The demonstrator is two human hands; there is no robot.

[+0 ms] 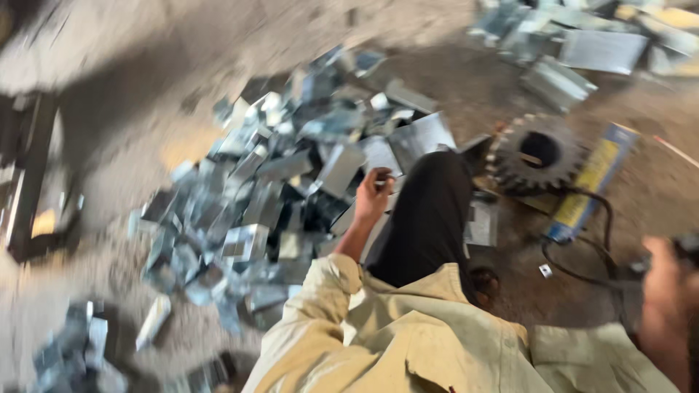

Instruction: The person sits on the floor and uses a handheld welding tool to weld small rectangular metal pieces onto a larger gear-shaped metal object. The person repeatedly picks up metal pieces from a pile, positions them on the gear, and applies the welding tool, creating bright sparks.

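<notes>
The picture is blurred by motion. My left hand (374, 193) reaches forward over my black trouser leg (426, 218), fingers curled, at the near edge of a heap of shiny bent sheet-metal pieces (291, 182). Whether it holds a piece is unclear. My right hand (659, 280) is at the right edge, closed around a dark tool (688, 247) from which a black cable (582, 271) runs. Both sleeves are beige.
A large dark gear (535, 153) lies on the dirt floor right of my leg, with a blue and yellow tube (593, 178) beside it. More metal pieces lie at the top right (568, 44) and bottom left (73, 356). A dark frame (25, 182) stands at the left.
</notes>
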